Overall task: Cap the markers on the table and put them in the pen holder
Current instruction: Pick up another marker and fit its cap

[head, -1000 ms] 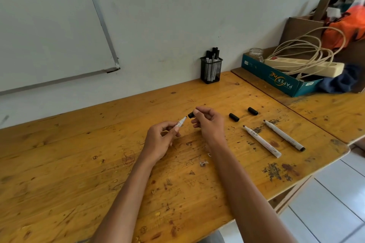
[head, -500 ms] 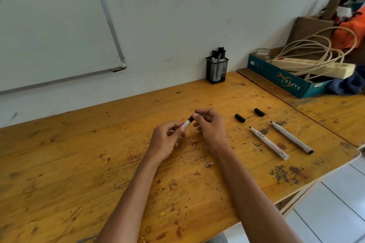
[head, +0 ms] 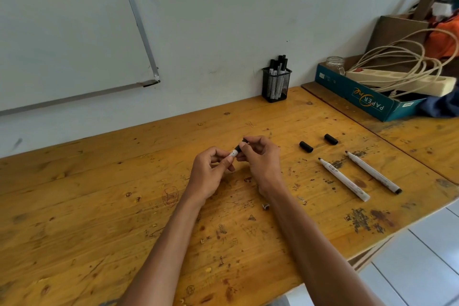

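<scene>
Above the middle of the wooden table point(head: 99, 206), my left hand point(head: 211, 171) grips the white body of a marker point(head: 233, 153). My right hand point(head: 260, 156) pinches the black cap point(head: 240, 146), which sits on the marker's tip. Two uncapped white markers point(head: 344, 179) point(head: 372, 172) lie side by side to the right. Two loose black caps point(head: 306, 146) point(head: 331, 139) rest just beyond them. The black mesh pen holder point(head: 276, 85) stands at the wall, with several capped markers in it.
A whiteboard point(head: 62, 32) hangs on the wall at left. On the adjoining table at right sits a blue paper box point(head: 357, 97) with a power strip, coiled cable and a glass jar point(head: 335, 64). The table's front right edge drops to a tiled floor point(head: 409, 268).
A second ago the cap and the marker tip were apart. My hands have come together and the cap now sits over the tip. The view has shifted slightly.
</scene>
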